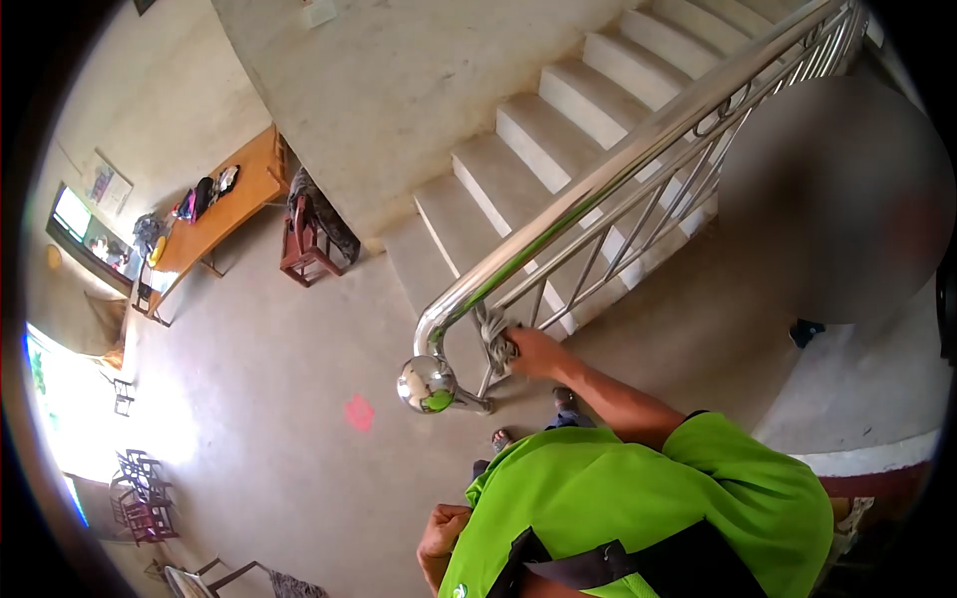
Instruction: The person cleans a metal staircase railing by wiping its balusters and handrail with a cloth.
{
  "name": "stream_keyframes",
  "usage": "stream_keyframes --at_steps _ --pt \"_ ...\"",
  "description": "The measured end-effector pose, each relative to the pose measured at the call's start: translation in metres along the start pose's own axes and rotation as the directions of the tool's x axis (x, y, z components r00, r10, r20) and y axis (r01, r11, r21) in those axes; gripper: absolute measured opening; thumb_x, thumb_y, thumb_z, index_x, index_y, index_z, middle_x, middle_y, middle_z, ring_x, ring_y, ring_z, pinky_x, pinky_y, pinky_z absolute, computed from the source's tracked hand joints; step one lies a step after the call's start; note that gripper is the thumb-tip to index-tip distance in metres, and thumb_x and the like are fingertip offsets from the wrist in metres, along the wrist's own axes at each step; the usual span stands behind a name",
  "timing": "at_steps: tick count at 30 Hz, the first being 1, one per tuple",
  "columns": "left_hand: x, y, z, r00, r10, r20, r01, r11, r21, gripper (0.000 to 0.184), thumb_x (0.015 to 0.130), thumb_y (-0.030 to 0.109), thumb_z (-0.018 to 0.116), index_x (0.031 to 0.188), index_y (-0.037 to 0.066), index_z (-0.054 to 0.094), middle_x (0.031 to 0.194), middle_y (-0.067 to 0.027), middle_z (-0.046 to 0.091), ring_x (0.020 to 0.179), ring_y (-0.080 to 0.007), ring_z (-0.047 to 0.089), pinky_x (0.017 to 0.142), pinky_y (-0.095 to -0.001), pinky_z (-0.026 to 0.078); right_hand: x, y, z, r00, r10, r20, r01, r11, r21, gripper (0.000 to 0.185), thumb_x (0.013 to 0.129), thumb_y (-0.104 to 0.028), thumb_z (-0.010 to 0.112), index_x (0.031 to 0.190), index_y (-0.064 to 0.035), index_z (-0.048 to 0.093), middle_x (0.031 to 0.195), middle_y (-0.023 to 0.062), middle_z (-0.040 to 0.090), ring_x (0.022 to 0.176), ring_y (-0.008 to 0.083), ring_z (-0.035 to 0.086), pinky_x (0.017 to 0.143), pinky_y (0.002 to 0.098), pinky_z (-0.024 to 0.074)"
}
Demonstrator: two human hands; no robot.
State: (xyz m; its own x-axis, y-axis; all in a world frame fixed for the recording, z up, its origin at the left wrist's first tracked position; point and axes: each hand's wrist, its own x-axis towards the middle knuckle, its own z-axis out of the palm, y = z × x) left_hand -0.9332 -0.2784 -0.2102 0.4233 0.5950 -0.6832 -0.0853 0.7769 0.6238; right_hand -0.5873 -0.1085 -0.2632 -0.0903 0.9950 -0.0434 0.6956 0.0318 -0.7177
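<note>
A grey cloth (495,337) is bunched against the thin bars of a shiny metal stair railing (568,206), just below the curved end of its handrail. My right hand (535,353) is closed on this cloth. Left of it, a polished metal ball (427,385) caps the railing's end. My left hand (444,528) hangs low beside the green shirt, its fingers curled in; nothing can be made out in it.
Concrete stairs (558,130) rise behind the railing to the upper right. A wooden table (214,221) with clothes and a dark red chair (309,244) stand at the upper left. Stacked chairs (145,498) are at the lower left. A blurred area covers the right.
</note>
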Motion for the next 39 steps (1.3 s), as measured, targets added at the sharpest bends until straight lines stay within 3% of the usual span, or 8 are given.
stream_keyframes --at_steps 5,9,11,14,22,30,33,39 --pt "0.005 -0.012 -0.008 0.995 0.088 -0.037 -0.084 0.993 0.083 0.018 0.086 0.004 0.056 0.074 -0.006 0.065 0.064 0.0016 0.058 0.057 -0.0049 0.049 0.052 -0.022 0.036 -0.018 -0.016 -0.069 0.98 0.151 -0.131 -0.101 0.94 0.326 0.071 0.074 -0.023 0.072 0.135 -0.0001 0.044 0.125 0.0166 0.059 0.117 0.0246 0.056 0.099 0.0334 0.0424" --pt "0.018 -0.016 -0.019 0.99 0.104 0.098 -0.11 0.992 0.062 0.016 0.084 0.003 0.057 0.076 -0.006 0.066 0.067 0.0013 0.06 0.062 -0.0054 0.051 0.056 -0.023 0.039 -0.024 -0.08 -0.218 0.639 -0.108 -0.762 0.112 0.993 -0.047 0.059 0.079 -0.025 0.073 0.129 -0.0017 0.051 0.124 0.0129 0.057 0.114 0.0253 0.053 0.099 0.0352 0.0401" --pt "0.029 -0.019 -0.022 0.981 0.127 0.148 -0.134 0.99 0.035 0.015 0.084 0.004 0.057 0.076 -0.006 0.066 0.068 0.0011 0.061 0.063 -0.0055 0.051 0.057 -0.0229 0.039 -0.022 -0.082 -0.275 0.421 -0.239 -0.875 0.106 0.971 -0.214 0.056 0.079 -0.026 0.074 0.125 -0.0031 0.053 0.122 0.0194 0.055 0.112 0.0308 0.055 0.096 0.0391 0.0431" --pt "0.039 -0.019 -0.018 0.97 0.153 0.189 -0.156 0.988 0.001 0.015 0.084 0.004 0.057 0.077 -0.006 0.066 0.069 0.0009 0.062 0.064 -0.0057 0.052 0.058 -0.0227 0.039 -0.004 -0.073 -0.304 0.393 -0.14 -0.909 -0.137 0.968 -0.209 0.053 0.079 -0.024 0.072 0.125 -0.0052 0.053 0.12 0.0282 0.051 0.111 0.041 0.053 0.093 0.0458 0.0457" --pt "0.048 -0.016 -0.012 0.98 0.101 0.169 -0.101 0.995 -0.009 0.016 0.084 0.005 0.057 0.078 -0.007 0.067 0.069 0.0015 0.061 0.064 -0.0057 0.051 0.06 -0.0228 0.039 0.016 -0.092 -0.181 0.658 -0.277 -0.701 -0.085 0.897 -0.434 0.05 0.073 -0.008 0.067 0.121 -0.0118 0.054 0.122 0.0304 0.042 0.101 0.0485 0.054 0.084 0.0487 0.0485" --pt "0.042 -0.004 -0.007 0.979 0.115 0.169 -0.132 0.987 0.09 0.018 0.086 0.006 0.055 0.077 -0.006 0.066 0.07 0.0018 0.06 0.065 -0.0055 0.049 0.059 -0.0237 0.038 0.005 -0.111 -0.17 0.876 -0.236 -0.421 0.285 0.957 0.058 0.06 0.063 0.006 0.06 0.122 -0.0036 0.055 0.117 0.0134 0.057 0.107 0.0245 0.056 0.092 0.0316 0.0449" --pt "0.037 -0.012 -0.016 0.973 0.125 0.192 -0.137 0.989 0.053 0.019 0.086 0.006 0.054 0.073 -0.005 0.063 0.068 0.0032 0.056 0.063 -0.0048 0.046 0.057 -0.024 0.036 0.012 -0.133 -0.226 0.624 -0.322 -0.712 0.177 0.946 -0.273 0.054 0.067 0.007 0.061 0.12 -0.0046 0.057 0.11 0.0146 0.059 0.103 0.0279 0.059 0.091 0.033 0.0458" --pt "0.028 -0.034 -0.031 0.975 0.158 0.155 -0.162 0.987 0.014 0.02 0.085 0.005 0.054 0.066 -0.002 0.057 0.063 0.0058 0.046 0.06 -0.0041 0.038 0.054 -0.0244 0.031 0.057 -0.112 -0.246 0.719 -0.428 -0.547 -0.194 0.632 -0.75 0.029 0.075 -0.023 0.066 0.1 -0.0071 0.065 0.096 0.0181 0.065 0.098 0.0371 0.059 0.084 0.0442 0.0469"
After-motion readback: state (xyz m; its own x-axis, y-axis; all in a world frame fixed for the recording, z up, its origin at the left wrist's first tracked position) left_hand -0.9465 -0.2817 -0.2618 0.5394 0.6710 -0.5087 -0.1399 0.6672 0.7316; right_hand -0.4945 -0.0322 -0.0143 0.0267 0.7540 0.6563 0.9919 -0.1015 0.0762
